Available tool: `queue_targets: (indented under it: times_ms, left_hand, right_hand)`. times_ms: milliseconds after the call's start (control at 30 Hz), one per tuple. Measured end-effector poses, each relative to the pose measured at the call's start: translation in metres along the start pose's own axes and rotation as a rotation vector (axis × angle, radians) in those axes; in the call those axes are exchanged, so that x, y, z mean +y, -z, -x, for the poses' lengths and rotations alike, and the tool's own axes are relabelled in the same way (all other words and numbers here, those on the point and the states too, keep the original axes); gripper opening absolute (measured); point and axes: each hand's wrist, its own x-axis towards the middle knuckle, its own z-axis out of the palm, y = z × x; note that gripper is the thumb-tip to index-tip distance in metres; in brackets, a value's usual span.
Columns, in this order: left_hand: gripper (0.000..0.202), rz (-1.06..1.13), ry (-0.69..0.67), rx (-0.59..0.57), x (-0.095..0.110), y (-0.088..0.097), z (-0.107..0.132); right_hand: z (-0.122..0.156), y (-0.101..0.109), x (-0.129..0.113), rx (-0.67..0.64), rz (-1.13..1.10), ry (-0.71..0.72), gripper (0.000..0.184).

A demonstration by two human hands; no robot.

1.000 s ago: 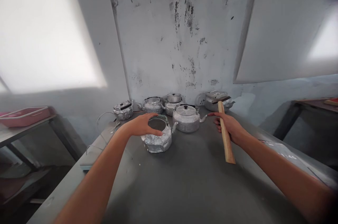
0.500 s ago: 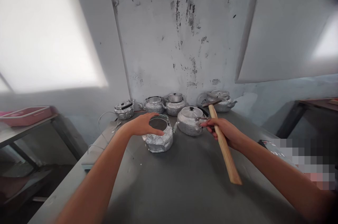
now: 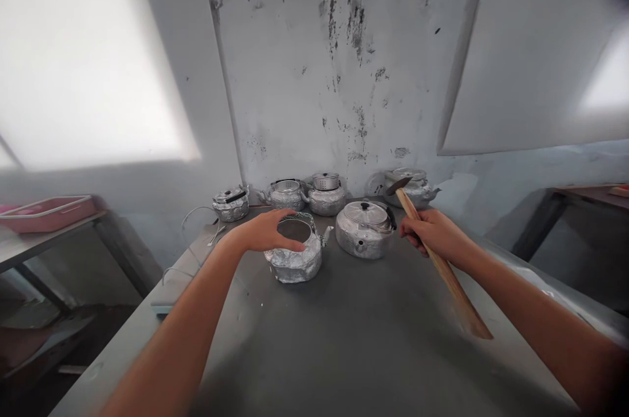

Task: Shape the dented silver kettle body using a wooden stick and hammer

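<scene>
My left hand (image 3: 268, 231) spans the open top of a dented silver kettle (image 3: 295, 266), thumb in front and fingers at the far rim, holding it on the table. The kettle has no lid on, and its spout points right. My right hand (image 3: 436, 233) is wrapped round the wooden handle of a hammer (image 3: 455, 289), whose dark head tilts up and away. Just left of that hand stands a lidded kettle (image 3: 363, 233) with a black knob, a dark handle folded to its right and a small dark round spot on its front.
Along the wall stand a small kettle (image 3: 230, 204), two kettles with strainer inserts, one of them a kettle (image 3: 327, 200) in the middle, and a kettle (image 3: 415, 191) behind the hammer head. A cable (image 3: 183, 223) lies at the table's left edge. A pink basket (image 3: 54, 214) sits on a side table.
My right hand has moved right with the hammer, away from the lidded kettle. That kettle has shifted right and turned, showing the dark spot. My left hand stays put.
</scene>
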Motion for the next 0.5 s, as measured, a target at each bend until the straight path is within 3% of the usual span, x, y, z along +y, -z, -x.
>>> queue_targets:
  times_ms: [167,367,500]
  left_hand:
    - [0.107,-0.002,0.005,0.004,0.0,0.0,0.0]
    - [0.108,-0.006,0.008,0.013,0.002,0.0,0.001]
    - [0.107,-0.005,0.01,0.008,0.002,0.0,0.001]
  right_hand:
    - [-0.006,-0.003,0.009,-0.066,0.044,0.027,0.019]
    - [0.002,-0.01,0.006,-0.324,-0.02,0.112,0.017]
    - [0.006,-0.012,0.004,-0.381,-0.045,0.149,0.021]
